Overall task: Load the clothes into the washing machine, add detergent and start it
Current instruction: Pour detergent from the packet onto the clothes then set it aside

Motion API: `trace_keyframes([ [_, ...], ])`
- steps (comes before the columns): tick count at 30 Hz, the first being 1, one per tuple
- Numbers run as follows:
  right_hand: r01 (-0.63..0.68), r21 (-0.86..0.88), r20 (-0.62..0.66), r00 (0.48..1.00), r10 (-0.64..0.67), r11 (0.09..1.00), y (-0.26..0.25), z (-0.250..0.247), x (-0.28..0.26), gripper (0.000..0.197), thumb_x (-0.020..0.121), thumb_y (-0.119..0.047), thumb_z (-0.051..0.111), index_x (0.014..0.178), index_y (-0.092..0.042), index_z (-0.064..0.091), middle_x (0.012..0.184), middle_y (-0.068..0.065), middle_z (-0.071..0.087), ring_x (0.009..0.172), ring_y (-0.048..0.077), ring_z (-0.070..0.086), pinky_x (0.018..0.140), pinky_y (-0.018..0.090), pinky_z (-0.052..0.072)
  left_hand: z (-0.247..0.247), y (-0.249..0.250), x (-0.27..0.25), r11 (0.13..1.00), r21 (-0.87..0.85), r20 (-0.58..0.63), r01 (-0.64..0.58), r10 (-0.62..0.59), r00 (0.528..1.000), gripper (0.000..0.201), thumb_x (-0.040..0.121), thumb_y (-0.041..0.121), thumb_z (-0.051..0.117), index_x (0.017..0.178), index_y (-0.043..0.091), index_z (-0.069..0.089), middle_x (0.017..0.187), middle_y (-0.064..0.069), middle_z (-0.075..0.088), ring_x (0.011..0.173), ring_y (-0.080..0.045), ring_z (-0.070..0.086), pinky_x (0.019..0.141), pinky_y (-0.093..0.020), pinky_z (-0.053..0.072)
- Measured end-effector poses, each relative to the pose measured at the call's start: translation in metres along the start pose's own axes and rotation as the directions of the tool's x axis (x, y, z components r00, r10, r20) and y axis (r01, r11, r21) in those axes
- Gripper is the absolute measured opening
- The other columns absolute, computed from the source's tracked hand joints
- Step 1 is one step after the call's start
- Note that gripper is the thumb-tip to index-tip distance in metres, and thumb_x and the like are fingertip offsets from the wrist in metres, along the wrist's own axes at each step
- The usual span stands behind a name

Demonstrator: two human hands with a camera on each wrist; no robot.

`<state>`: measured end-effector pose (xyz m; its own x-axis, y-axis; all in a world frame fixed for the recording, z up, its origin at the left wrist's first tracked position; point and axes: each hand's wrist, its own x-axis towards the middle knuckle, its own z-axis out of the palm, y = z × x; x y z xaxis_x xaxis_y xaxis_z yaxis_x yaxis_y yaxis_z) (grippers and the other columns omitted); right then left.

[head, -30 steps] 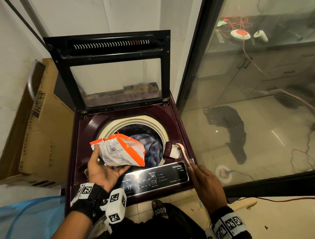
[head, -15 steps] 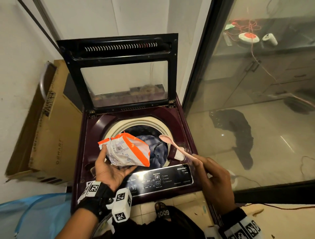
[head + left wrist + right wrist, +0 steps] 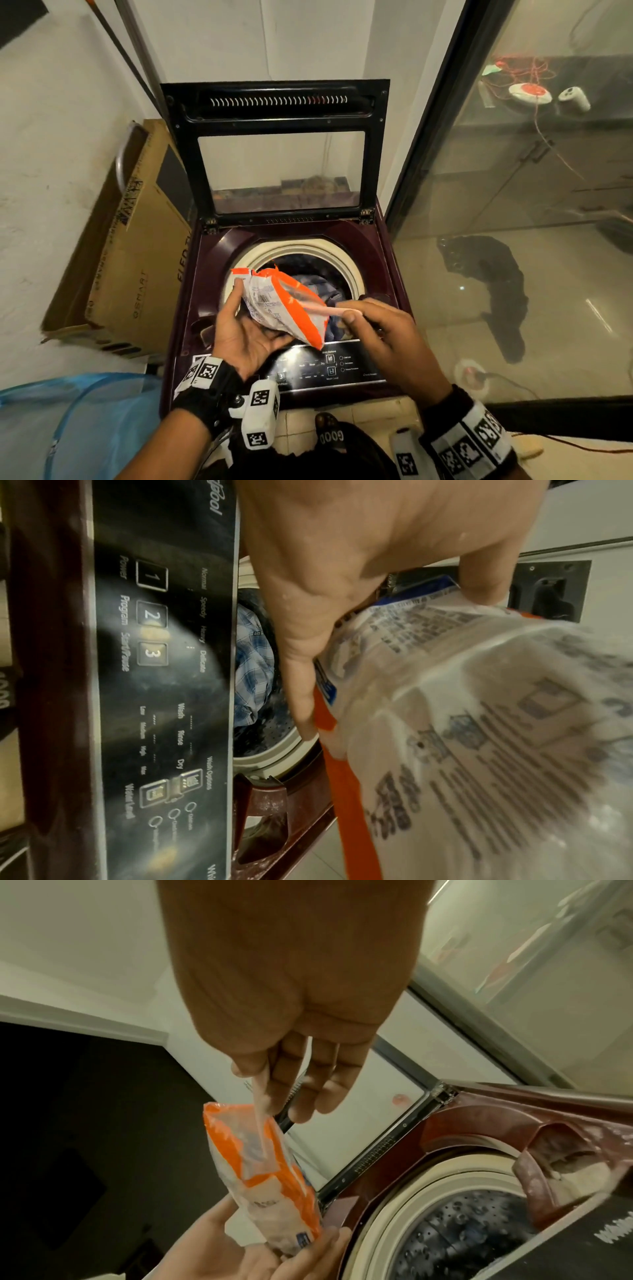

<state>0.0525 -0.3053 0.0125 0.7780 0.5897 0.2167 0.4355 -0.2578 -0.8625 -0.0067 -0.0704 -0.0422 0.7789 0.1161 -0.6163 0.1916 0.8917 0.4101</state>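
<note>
Head view: my left hand (image 3: 248, 337) cradles the detergent packet (image 3: 284, 305) above the washing machine (image 3: 373, 253) drum; my right hand (image 3: 387, 337) pinches a spoon (image 3: 325, 310) inside it. Detergent step; next, lift a level scoop.

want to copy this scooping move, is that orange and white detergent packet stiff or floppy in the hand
Probably floppy: the detergent packet is crinkled film that sags across the left hand. Its torn mouth likely folds shut unless propped, as the pink spoon does now. It looks light, partly emptied.

Tiled floor (image 3: 373, 416) carries maroon washing machine (image 3: 212, 274); cardboard box (image 3: 113, 274) and blue basket (image 3: 78, 428) beside it.
</note>
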Motion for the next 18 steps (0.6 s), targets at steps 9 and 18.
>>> trace_keyframes([
  [9, -0.137, -0.164, 0.355, 0.916, 0.188, 0.977, -0.018, 0.028, 0.031, 0.093, 0.088, -0.074, 0.051, 0.160, -0.040, 0.002, 0.129, -0.018, 0.032, 0.121, 0.000, 0.046, 0.105, 0.035, 0.048, 0.004, -0.001, -0.011, 0.989, -0.148, 0.080, 0.022, -0.010, 0.997, 0.074, 0.092, 0.063, 0.046, 0.137, 0.004, 0.049, 0.129, -0.030, 0.059, 0.111, -0.049, 0.062, 0.086, -0.065, 0.052],
  [18, -0.001, -0.101, 0.083, 0.997, 0.010, 0.995, -0.018, 0.039, 0.044, 0.021, 0.097, -0.032, 0.065, 0.117, -0.028, 0.071, 0.099, -0.016, 0.068, 0.095, 0.003, 0.064, 0.084, 0.028, 0.053, 0.000, 0.008, -0.015, 0.982, 0.182, -0.035, 0.044, -0.039, 0.999, 0.057, 0.090, 0.063, 0.046, 0.122, 0.018, 0.062, 0.123, -0.010, 0.067, 0.110, -0.037, 0.064, 0.096, -0.076, 0.036],
])
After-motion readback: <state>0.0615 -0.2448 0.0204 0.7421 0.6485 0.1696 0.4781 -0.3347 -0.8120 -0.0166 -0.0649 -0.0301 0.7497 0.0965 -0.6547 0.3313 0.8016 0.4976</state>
